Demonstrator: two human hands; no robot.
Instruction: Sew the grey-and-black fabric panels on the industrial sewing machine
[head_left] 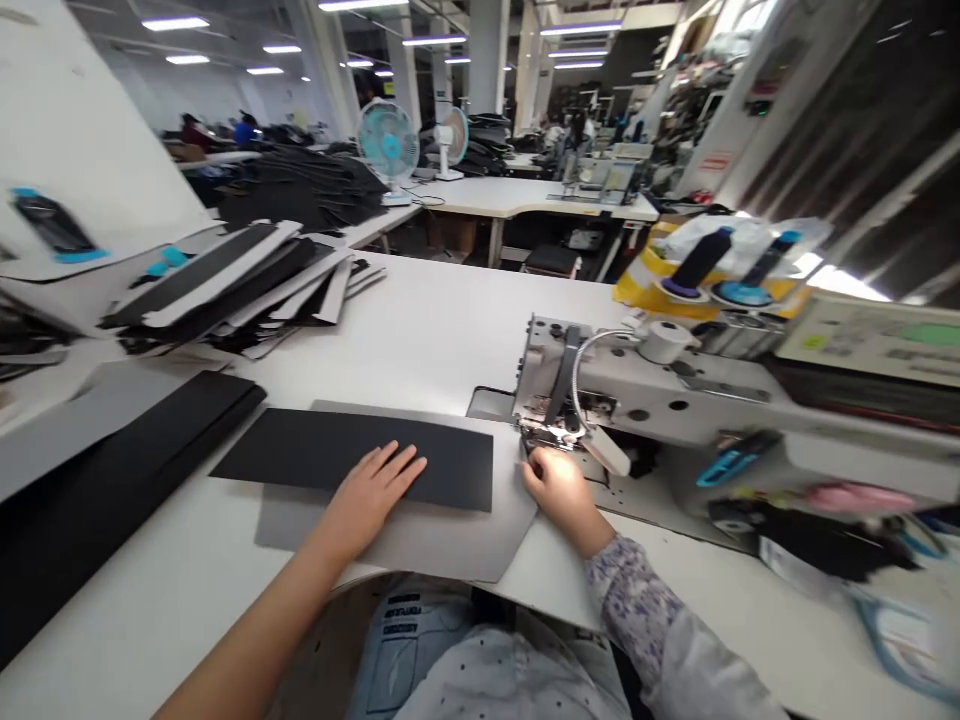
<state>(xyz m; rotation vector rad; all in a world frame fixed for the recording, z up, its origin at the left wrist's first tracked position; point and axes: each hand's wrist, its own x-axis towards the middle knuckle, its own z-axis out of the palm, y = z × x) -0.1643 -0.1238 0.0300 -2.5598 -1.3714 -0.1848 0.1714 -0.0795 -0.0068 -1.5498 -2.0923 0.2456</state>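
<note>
My left hand point(382, 490) lies flat, fingers spread, on a long black panel point(292, 450). Under that panel is a larger grey sheet point(450, 545), whose right edge reaches the sewing machine point(559, 395). Beside the machine's presser foot and needle area, my right hand point(559, 485) has its fingers curled together. A small dark shape shows at its fingertips, but what it grips, if anything, I cannot make out. The needle itself is hard to see.
Black and grey panels point(127, 480) lie at the left, with a messy stack point(247, 280) behind them. Thread cones point(701, 262) stand behind the machine. At the right are a blue cutter point(739, 458) and black cloth point(832, 540). Fans point(388, 140) stand farther back.
</note>
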